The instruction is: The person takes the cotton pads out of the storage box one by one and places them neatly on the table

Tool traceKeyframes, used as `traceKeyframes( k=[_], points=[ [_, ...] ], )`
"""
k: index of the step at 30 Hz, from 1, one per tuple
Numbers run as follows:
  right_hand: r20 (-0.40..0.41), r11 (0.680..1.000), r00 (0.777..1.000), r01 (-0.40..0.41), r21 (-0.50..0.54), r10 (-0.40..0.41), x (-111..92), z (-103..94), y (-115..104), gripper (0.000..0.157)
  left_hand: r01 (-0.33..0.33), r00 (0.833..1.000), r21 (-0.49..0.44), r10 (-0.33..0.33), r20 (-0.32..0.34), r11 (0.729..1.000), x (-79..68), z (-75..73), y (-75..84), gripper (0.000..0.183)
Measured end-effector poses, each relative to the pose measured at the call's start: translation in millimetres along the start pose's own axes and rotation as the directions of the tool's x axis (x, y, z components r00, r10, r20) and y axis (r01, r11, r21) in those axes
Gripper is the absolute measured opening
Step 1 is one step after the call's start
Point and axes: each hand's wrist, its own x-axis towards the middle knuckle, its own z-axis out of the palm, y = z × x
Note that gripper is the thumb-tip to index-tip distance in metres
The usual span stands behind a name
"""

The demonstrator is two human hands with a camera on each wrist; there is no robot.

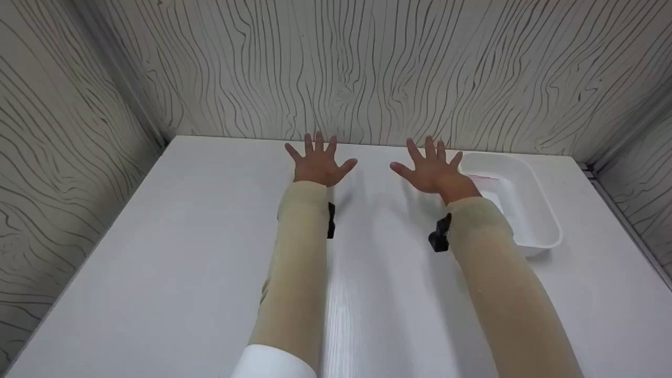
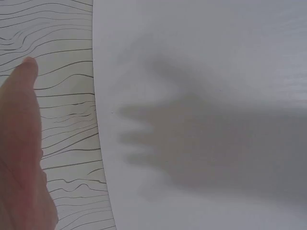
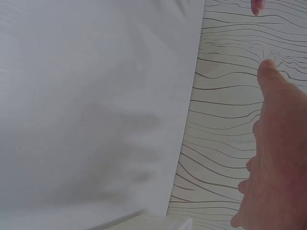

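Note:
Both hands are held out over the far part of a white table (image 1: 199,252), fingers straight and spread. The left hand (image 1: 316,167) is left of the middle, its thumb pointing right; nothing is in it. To the right, the right hand (image 1: 433,170) is likewise bare, its thumb pointing left. Its little-finger side overlaps the left rim of a white plastic tub (image 1: 533,210) in the head view. In the left wrist view the left hand (image 2: 21,158) hovers above the table, casting a soft shadow. The right wrist view shows the right hand (image 3: 280,158) and a corner of the tub (image 3: 148,223).
A wood-grain patterned panel (image 1: 341,68) rises behind the table's far edge, with similar panels at left (image 1: 42,157) and right (image 1: 646,173). A pinkish-red line (image 1: 483,177) shows inside the tub. Small black mounts (image 1: 440,233) sit at both wrists.

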Motion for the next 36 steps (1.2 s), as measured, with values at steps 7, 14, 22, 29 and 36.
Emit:
traceKeyframes(
  k=[7,14,22,29,36],
  points=[
    [-0.018,1.000,1.000,0.025,-0.015,-0.025,-0.6,-1.0,5.8,0.091,-0.017,1.000,-0.006,0.017,-0.016,1.000,-1.2,-3.1,-4.9,0.082],
    [-0.023,0.998,0.999,0.046,-0.035,-0.047,-5.2,-1.5,15.1,0.092,-0.051,0.998,-0.023,0.051,-0.021,0.998,-3.1,-3.3,-14.5,0.083],
    [-0.043,0.997,0.996,0.072,-0.025,-0.073,-13.0,-3.4,30.4,0.093,-0.083,0.997,-0.083,0.083,-0.007,0.993,2.1,0.1,-27.6,0.084],
    [-0.046,0.995,0.994,0.099,-0.006,-0.099,-26.2,-4.5,53.8,0.093,-0.149,0.989,-0.103,0.148,-0.014,0.984,2.0,2.6,-43.3,0.084],
    [-0.052,0.995,0.994,0.097,-0.003,-0.097,-39.3,-6.0,79.0,0.094,-0.175,0.984,-0.075,0.173,-0.027,0.982,-3.7,3.1,-58.6,0.083]
  ],
)
